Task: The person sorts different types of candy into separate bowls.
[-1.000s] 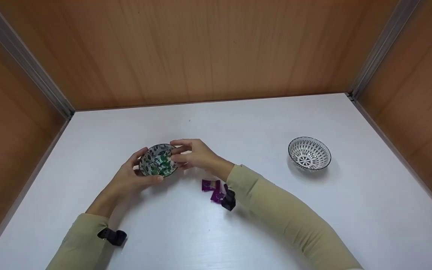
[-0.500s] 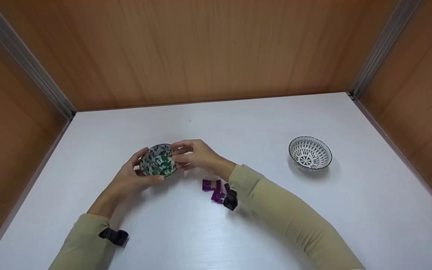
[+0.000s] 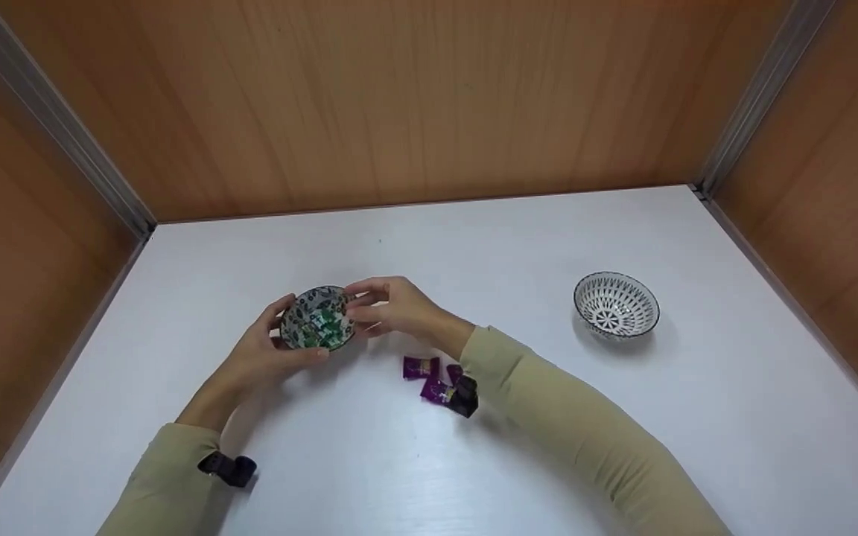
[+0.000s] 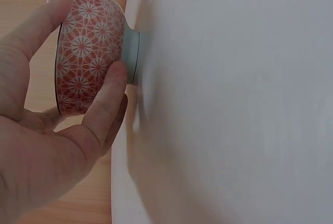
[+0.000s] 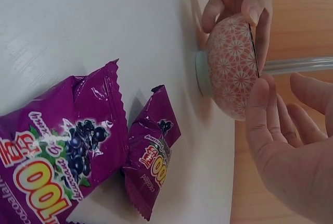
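Note:
A small bowl (image 3: 306, 316) with a dark floral inside and a red-and-white flower pattern outside holds green wrapped pieces (image 3: 327, 326). My left hand (image 3: 261, 353) grips its left side, thumb at the near rim and fingers round the outer wall, as the left wrist view shows. At the right rim my right hand (image 3: 399, 307) holds the bowl with bent fingers. Its pale foot (image 4: 131, 56) is at or just above the table; contact cannot be told. Purple wrapped candies (image 3: 420, 368) lie under my right wrist, one of them (image 5: 153, 153) close to the bowl.
A white bowl (image 3: 615, 305) with black dashes stands on the right of the white table (image 3: 503, 246). Wood panels (image 3: 429, 104) rise at the back and both sides. Black wrist cameras (image 3: 228, 469) sit on the sleeves.
Both hands keep their place on the bowl. My right wrist has shifted slightly rightward, uncovering more of the purple candies, including a third one.

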Demonstrator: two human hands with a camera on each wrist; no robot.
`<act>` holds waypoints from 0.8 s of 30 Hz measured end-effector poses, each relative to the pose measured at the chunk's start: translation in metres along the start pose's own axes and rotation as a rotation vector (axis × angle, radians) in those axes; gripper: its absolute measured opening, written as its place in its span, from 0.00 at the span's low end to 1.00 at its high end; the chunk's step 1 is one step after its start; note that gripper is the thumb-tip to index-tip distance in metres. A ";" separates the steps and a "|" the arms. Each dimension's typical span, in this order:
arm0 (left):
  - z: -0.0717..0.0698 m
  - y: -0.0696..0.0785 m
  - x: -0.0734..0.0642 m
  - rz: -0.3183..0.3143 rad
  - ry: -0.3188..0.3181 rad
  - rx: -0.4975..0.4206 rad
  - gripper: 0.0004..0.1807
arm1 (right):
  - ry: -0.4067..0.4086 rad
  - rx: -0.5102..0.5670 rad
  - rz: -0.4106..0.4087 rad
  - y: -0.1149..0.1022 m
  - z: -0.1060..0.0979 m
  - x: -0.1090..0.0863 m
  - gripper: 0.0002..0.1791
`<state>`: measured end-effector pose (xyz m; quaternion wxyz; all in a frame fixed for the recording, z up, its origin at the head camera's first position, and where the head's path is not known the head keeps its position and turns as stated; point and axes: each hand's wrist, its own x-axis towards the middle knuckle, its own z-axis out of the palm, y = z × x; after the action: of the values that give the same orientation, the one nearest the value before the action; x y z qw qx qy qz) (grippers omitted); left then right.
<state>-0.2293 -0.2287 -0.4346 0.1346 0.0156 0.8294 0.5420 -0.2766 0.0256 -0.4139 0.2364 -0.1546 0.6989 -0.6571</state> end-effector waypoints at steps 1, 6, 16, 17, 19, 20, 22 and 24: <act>-0.001 0.001 -0.001 0.000 0.000 -0.003 0.68 | -0.004 -0.003 0.002 -0.001 -0.001 -0.001 0.25; -0.007 0.010 -0.007 0.018 0.016 -0.002 0.68 | -0.047 -0.053 -0.015 -0.007 -0.009 -0.007 0.26; 0.003 0.049 -0.020 0.183 0.051 0.113 0.64 | -0.062 -0.407 -0.115 -0.024 -0.056 -0.039 0.30; 0.006 0.053 -0.022 0.197 0.046 0.115 0.63 | -0.058 -0.447 -0.130 -0.025 -0.062 -0.043 0.31; 0.012 0.061 -0.023 0.212 0.028 0.112 0.63 | -0.051 -0.516 -0.161 -0.028 -0.075 -0.052 0.33; 0.015 0.065 -0.024 0.217 0.016 0.110 0.62 | -0.052 -0.535 -0.176 -0.028 -0.081 -0.056 0.34; 0.022 0.072 -0.024 0.235 -0.009 0.093 0.61 | -0.052 -0.561 -0.193 -0.030 -0.094 -0.066 0.36; 0.030 0.080 -0.024 0.257 -0.041 0.059 0.60 | -0.050 -0.577 -0.199 -0.032 -0.109 -0.076 0.38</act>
<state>-0.2090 -0.1734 -0.3687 0.0805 0.1366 0.8331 0.5299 -0.2735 0.1548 -0.3701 0.1344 -0.2992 0.8320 -0.4475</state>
